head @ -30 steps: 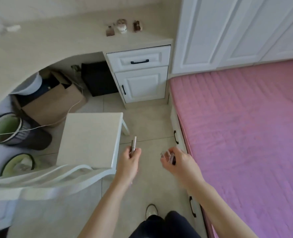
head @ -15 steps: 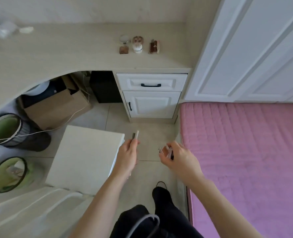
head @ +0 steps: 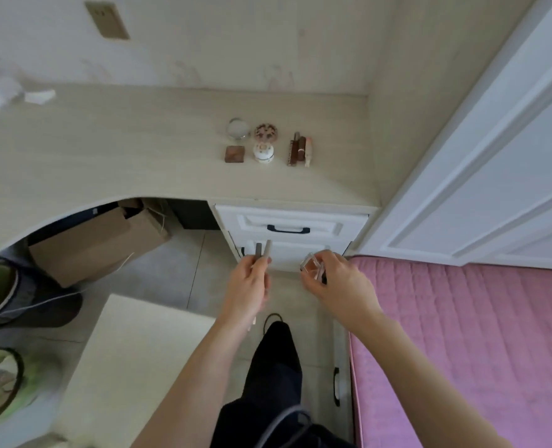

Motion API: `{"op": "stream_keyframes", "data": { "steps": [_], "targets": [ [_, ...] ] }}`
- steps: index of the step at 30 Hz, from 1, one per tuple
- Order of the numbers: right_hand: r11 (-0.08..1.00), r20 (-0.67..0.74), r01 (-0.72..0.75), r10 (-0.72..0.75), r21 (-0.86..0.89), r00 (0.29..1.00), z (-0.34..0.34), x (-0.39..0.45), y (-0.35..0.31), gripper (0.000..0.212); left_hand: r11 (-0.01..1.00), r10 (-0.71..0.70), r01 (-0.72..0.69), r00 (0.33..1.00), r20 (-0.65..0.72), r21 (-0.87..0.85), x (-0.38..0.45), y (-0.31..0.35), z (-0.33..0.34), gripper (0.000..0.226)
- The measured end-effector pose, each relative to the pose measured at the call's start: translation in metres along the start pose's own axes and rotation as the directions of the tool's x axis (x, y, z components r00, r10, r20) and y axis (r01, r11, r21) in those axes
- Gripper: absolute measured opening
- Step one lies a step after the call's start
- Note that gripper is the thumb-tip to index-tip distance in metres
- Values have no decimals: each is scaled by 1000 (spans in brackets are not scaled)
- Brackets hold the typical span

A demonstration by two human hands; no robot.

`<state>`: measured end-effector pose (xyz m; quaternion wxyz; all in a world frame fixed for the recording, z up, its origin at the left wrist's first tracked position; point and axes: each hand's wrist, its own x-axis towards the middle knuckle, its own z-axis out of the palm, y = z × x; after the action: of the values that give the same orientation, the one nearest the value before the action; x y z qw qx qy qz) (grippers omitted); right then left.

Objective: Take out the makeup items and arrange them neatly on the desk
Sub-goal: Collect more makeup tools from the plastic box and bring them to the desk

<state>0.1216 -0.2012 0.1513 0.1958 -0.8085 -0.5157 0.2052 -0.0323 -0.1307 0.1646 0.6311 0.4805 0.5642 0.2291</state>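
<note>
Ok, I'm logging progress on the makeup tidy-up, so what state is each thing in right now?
left hand: grips two slim sticks, upright
right hand: holds a small clear item
top drawer: closed
cabinet door below it: closed
makeup items on the desk: grouped in rows
cardboard box under desk: flaps open

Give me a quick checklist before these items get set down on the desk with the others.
1. Left hand grips two slim sticks: ok.
2. Right hand holds a small clear item: ok; what it is, cannot tell.
3. Bare desk beside the arranged makeup: ok.
4. Arranged makeup sits in tidy rows: ok.
5. Hands over the desk: not ok, they are short of its edge, in front of the drawer.
6. Drawer shut: ok.
</note>
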Motion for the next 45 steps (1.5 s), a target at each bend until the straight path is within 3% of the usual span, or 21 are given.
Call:
{"op": "stream_keyframes", "data": {
  "steps": [16,20,24,27,34,38,45],
  "targets": [
    [985,-67,-174,173,-17,983,-47,228,6,38,993,32,-42,996,88,113,233,131,50,13],
    [976,-35,-216,216,-14,976,-54,270,26,38,983,13,-31,995,100,182,276,141,77,15],
    [951,67,-301,305,-72,950,-56,310,50,33,991,-97,86,990,105,99,316,148,108,15],
    [936,104,-344,350,-73,931,-49,330,65,37,982,-155,142,982,107,121,341,149,129,18],
    [907,178,-404,419,-118,890,-30,350,92,47,934,-149,103,983,109,341,389,154,157,21],
    [892,181,-435,452,-125,874,-22,357,94,49,887,-127,52,983,135,458,411,159,166,17],
    [853,142,-494,517,-167,844,-5,367,81,53,861,-160,15,957,242,509,438,169,185,7]
  ]
}}
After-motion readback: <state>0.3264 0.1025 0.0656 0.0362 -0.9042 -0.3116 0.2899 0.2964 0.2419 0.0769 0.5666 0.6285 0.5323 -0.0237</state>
